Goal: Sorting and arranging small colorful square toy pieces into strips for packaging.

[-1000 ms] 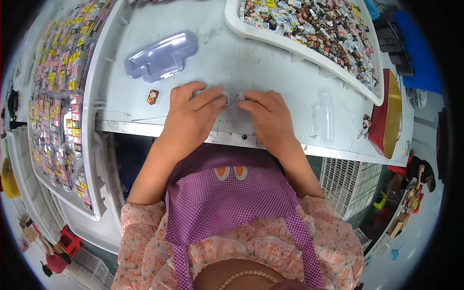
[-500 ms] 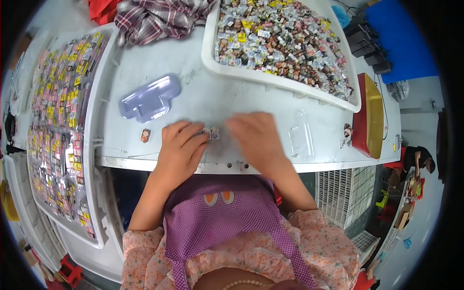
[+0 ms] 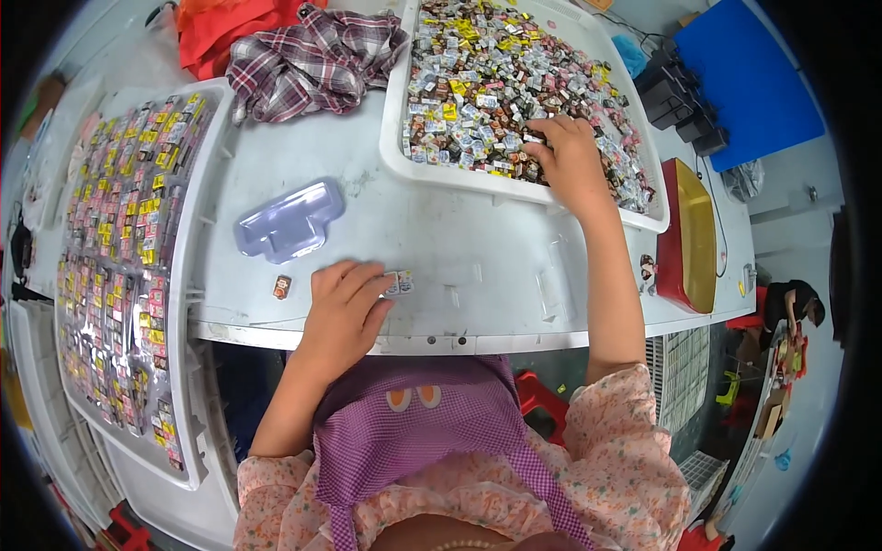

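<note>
My left hand rests on the table near its front edge, fingers curled, the fingertips against a short row of small white printed pieces. Part of that row is hidden under the fingers. Farther off, my right hand reaches into a large white tray heaped with small printed box-like pieces. Its thumb and forefinger are apart, just at the surface of the heap, and nothing shows between them. One brown piece lies alone to the left of my left hand.
Behind my left hand lies a clear bluish plastic blister tray. Clear plastic sits at the right, near a red and gold container. A white tray of packed pieces stands at the left. Plaid cloth lies at the back.
My right hand has moved from beside the small white pieces, away and to the right, into the heaped tray. My left hand stays at the pieces. The whole view has shifted slightly.
</note>
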The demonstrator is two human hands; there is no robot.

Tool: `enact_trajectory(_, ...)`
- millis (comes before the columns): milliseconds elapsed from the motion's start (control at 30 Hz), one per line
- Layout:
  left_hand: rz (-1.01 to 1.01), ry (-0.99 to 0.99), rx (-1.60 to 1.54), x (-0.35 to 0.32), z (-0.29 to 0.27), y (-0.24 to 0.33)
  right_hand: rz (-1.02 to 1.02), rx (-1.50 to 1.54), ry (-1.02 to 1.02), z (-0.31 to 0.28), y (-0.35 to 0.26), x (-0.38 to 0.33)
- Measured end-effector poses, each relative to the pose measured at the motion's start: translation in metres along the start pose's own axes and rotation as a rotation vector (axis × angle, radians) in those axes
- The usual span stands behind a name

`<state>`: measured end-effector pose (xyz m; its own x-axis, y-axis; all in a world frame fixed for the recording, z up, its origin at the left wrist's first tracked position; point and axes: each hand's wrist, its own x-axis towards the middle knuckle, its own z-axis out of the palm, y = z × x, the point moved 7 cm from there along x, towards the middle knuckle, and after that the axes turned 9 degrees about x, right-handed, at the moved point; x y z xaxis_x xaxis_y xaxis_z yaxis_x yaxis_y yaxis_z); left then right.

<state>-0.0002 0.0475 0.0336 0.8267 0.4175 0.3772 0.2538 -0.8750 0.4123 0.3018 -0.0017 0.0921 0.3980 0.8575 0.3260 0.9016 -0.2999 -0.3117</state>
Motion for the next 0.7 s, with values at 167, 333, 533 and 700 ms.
enact_trajectory(167, 0.008, 0.004, -0.005, -0.002, 0.002, 0.0, -0.049, 0.129, 0.086, -0.005, 0.013, 0.011)
enact_trajectory(333, 0.009, 0.003, -0.01, -0.003, 0.002, -0.001, 0.031, 0.249, 0.083, -0.006, 0.005, 0.032)
enact_trajectory(533, 0.019, 0.012, -0.005, -0.001, 0.002, -0.001, -0.015, 0.057, 0.101, 0.012, 0.013, 0.072)
enact_trajectory(700, 0.024, 0.009, -0.02, -0.001, 0.002, 0.0, -0.153, -0.072, -0.03, 0.045, 0.012, 0.094)
